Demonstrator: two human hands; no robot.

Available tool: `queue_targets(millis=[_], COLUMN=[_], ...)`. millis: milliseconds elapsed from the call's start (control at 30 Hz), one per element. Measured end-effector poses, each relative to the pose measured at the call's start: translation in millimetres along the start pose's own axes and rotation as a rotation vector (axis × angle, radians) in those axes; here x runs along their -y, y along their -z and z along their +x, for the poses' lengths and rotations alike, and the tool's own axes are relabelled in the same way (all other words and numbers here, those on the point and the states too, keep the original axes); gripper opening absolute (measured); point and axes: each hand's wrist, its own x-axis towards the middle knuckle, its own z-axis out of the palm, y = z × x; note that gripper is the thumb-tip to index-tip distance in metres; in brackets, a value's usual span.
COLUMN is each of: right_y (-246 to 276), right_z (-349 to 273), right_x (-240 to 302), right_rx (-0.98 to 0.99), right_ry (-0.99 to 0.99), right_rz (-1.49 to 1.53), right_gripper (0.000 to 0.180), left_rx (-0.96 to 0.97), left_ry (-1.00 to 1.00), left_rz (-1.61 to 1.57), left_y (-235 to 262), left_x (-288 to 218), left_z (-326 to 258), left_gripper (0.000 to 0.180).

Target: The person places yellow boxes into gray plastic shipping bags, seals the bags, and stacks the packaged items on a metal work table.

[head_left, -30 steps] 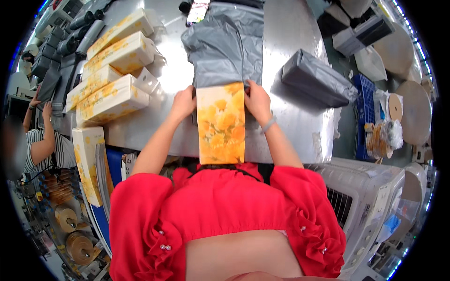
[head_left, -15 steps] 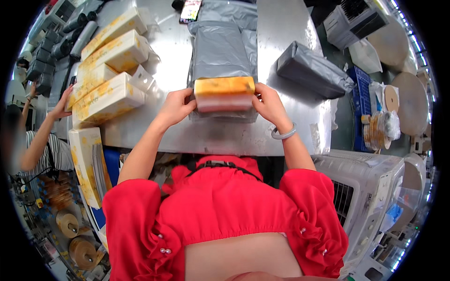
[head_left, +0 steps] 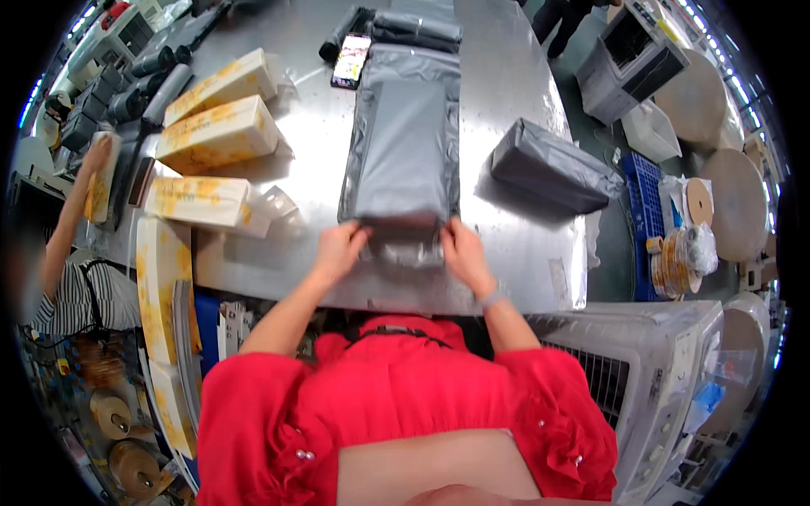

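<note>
A grey plastic mailing bag [head_left: 403, 143] lies lengthwise on the metal table in front of me. It bulges in a long box shape, and its near end is dark and blurred. My left hand [head_left: 340, 251] pinches the left corner of that near end. At the right corner, my right hand [head_left: 467, 256] grips the bag's edge between thumb and fingers. What fills the bag is hidden by the plastic.
Several white-and-yellow boxes [head_left: 221, 135] lie at the left. A filled grey parcel [head_left: 553, 167] sits at the right. Beyond the bag are a phone [head_left: 351, 61] and rolled grey bags [head_left: 418, 29]. A co-worker's hand [head_left: 99, 152] holds another box at the far left.
The yellow-ended box that stuck out of the bag's near end has gone from sight inside it. My hands have moved toward me and closer together. The co-worker has lifted a box away.
</note>
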Motion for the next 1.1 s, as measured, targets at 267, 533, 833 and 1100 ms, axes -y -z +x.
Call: queue_targets(millis=[267, 533, 833, 1100], right_y=[11, 2, 9, 37], right_z=[-26, -32, -39, -47], right_x=[-17, -44, -75, -66], right_rx=[-0.070, -0.043, 0.222, 0.369], right_ry=[-0.307, -0.385, -0.247, -0.449], right_rz=[0.057, 0.229, 0.619, 0.608], right_gripper=[0.041, 0.028, 0.019, 0.035], left_rx=[-0.346, 0.093, 0.182, 0.035], left_ry=[-0.329, -0.419, -0.527, -0.230], left_rz=[0.053, 0.188, -0.096, 0.479], left_y=[-5, -61, -92, -38], left_x=[-26, -64, -103, 86], left_z=[-35, 97, 53, -141], left_gripper=[0.015, 0.036, 0.018, 0.021])
